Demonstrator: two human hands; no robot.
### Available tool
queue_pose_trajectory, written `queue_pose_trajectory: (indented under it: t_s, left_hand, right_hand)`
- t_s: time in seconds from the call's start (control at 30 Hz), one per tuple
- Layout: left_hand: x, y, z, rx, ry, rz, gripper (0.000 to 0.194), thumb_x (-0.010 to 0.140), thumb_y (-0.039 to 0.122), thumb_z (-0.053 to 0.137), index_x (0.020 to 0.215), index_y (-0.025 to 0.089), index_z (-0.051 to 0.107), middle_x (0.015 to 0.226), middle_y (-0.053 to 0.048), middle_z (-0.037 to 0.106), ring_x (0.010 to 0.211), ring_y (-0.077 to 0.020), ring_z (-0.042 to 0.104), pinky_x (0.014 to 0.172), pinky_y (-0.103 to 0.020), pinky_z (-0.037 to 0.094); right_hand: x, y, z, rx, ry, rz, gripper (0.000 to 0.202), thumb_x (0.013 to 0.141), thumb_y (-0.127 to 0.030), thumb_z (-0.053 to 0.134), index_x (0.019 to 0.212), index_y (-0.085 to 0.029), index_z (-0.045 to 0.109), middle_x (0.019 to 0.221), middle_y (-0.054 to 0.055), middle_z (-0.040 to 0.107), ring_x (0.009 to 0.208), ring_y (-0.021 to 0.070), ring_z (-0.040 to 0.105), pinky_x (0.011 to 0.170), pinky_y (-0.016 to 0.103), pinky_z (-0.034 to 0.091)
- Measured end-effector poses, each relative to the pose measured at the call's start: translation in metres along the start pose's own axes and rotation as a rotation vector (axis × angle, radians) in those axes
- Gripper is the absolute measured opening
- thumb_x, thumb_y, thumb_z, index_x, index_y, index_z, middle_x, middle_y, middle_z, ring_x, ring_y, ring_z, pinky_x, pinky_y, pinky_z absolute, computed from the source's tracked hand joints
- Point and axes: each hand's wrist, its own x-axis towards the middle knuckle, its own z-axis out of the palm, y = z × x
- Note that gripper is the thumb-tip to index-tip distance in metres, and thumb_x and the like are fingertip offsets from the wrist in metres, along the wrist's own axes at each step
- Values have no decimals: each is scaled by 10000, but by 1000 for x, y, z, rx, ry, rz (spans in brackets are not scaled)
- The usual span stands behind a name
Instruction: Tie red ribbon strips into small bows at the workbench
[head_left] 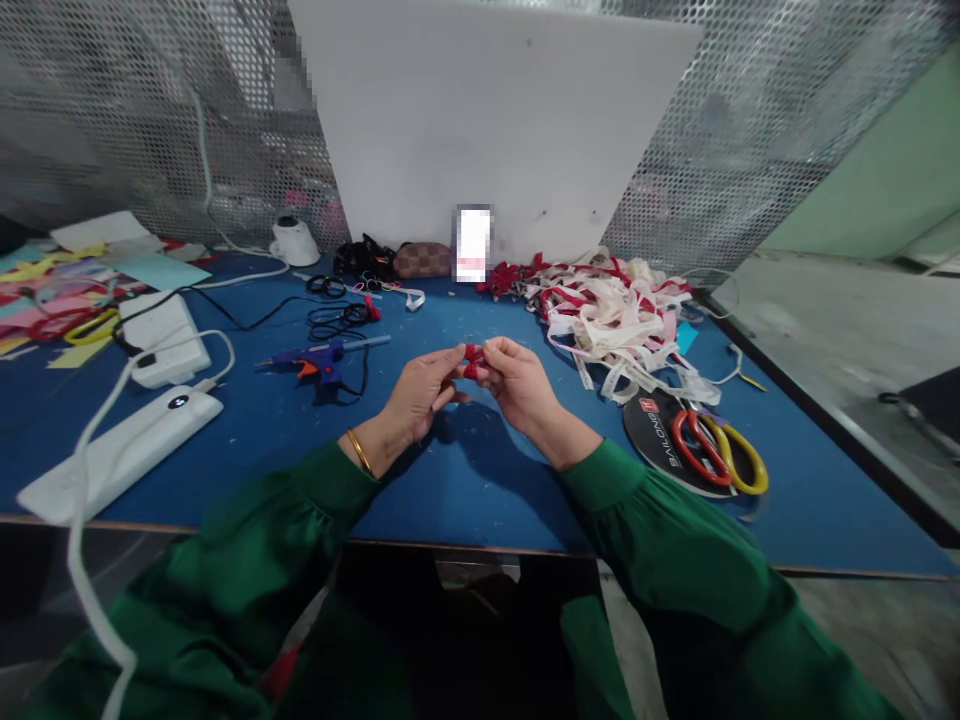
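A small piece of red ribbon (472,371) is held between both hands above the middle of the blue table. My left hand (425,392) pinches its left side with thumb and fingers, and a gold bangle circles that wrist. From the other side, my right hand (520,383) grips the same ribbon between thumb and bent fingers. The ribbon looks folded or looped; its exact shape is partly hidden by the fingertips.
Left on the blue table (480,500) lie a blue glue gun (319,362), a white power bank (124,455) and a white cable. At right are a ribbon pile (619,315) and red-and-yellow-handled scissors (701,447). A bright phone (472,243) stands at the back.
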Motion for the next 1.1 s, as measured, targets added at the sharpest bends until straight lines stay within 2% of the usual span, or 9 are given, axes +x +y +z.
queue_pose_trajectory:
  t_s: [0.17,0.4,0.67,0.83,0.97,1.1]
  left_hand:
    - [5,-5,-1,-190,25,-76,168,826,263,672,922,127,693,692,31,674,289,18,303,559,-213,550]
    - [7,-5,4,-328,25,-84,126,827,190,631,902,119,703,627,44,652,286,23,289,535,-171,518]
    - [6,-9,2,-148,72,12,158,750,288,718,782,135,690,628,51,651,301,20,314,495,-180,463]
    - [6,-9,0,-57,48,49,211,748,345,731,769,138,693,685,27,678,317,18,312,510,-200,467]
    - [5,-8,-1,48,15,87,220,726,349,752,765,141,690,713,-2,691,371,-14,403,482,-207,439]
    - [3,-7,1,99,97,126,221,698,341,765,730,143,675,659,-13,676,428,-52,489,402,-188,328]
  right_hand:
    - [0,1,2,78,-54,-7,235,780,-340,727,733,-199,545,589,-43,587,516,71,487,544,203,399]
    - [-1,1,6,146,-93,9,188,818,-295,681,760,-204,527,601,-43,563,532,89,497,570,231,438]
    - [-6,-5,10,33,-55,-61,288,769,-356,737,694,-205,504,482,-88,411,500,83,482,546,219,401]
    - [-6,-8,9,48,-38,-50,314,723,-359,774,679,-199,508,476,-77,444,532,91,541,505,190,377]
    - [-5,-7,7,62,-18,-6,317,699,-358,795,678,-197,523,497,-76,451,521,84,535,538,200,440]
    - [-4,-8,7,63,-34,-1,301,705,-372,792,703,-199,544,522,-84,435,489,70,464,607,239,490]
